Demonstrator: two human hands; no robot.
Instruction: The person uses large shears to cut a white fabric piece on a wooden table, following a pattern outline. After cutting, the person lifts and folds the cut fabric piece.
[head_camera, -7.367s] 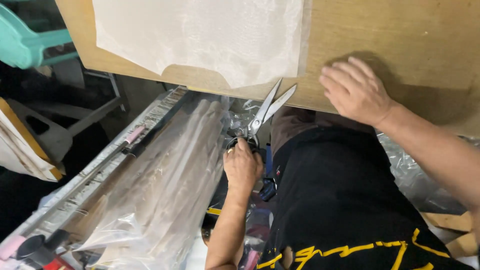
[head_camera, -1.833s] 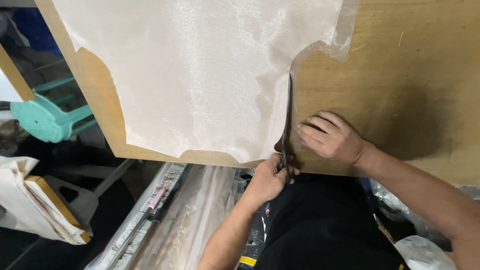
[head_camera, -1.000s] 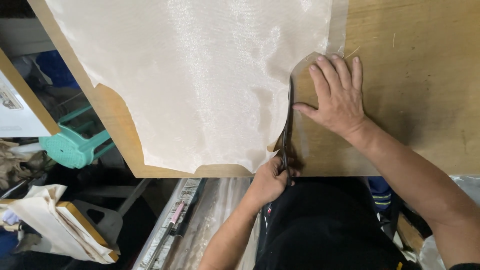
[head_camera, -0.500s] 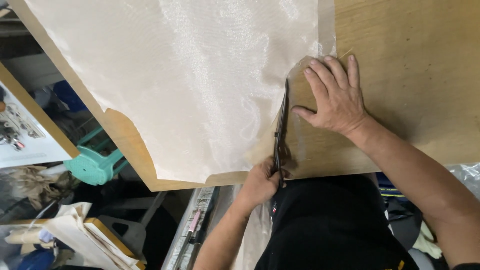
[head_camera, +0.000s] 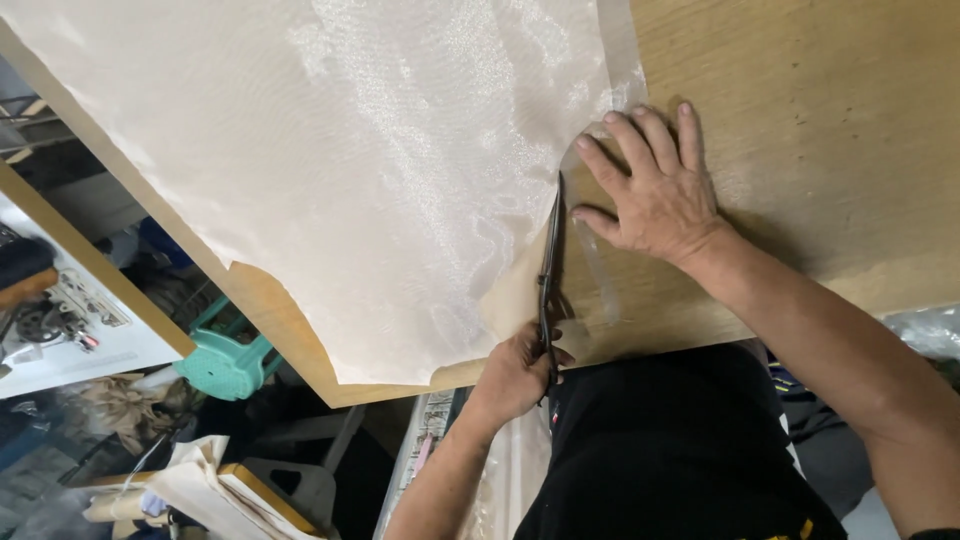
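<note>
1. The left hand (head_camera: 515, 375) is closed around the handles of dark scissors (head_camera: 548, 275), blades running away from the grip into sheer white fabric (head_camera: 350, 170).
2. The right hand (head_camera: 655, 190) lies flat, fingers spread, pressing a fabric strip onto the wooden table (head_camera: 830, 130) just right of the blades.

Sheer fabric (head_camera: 330, 170) is off-white, semi-transparent, with a shimmery watery ripple pattern, lying on a light brown wood-grain table (head_camera: 830, 130) with small dark specks. Scissors (head_camera: 548, 270) at the fabric's right edge are dark, near black. Below the table edge the person's shirt (head_camera: 670, 450) is black with a bit of yellow at the bottom. Left of the table, a stool (head_camera: 225, 360) is teal green, with a white panel (head_camera: 90, 335) edged in tan wood beside it.
</note>
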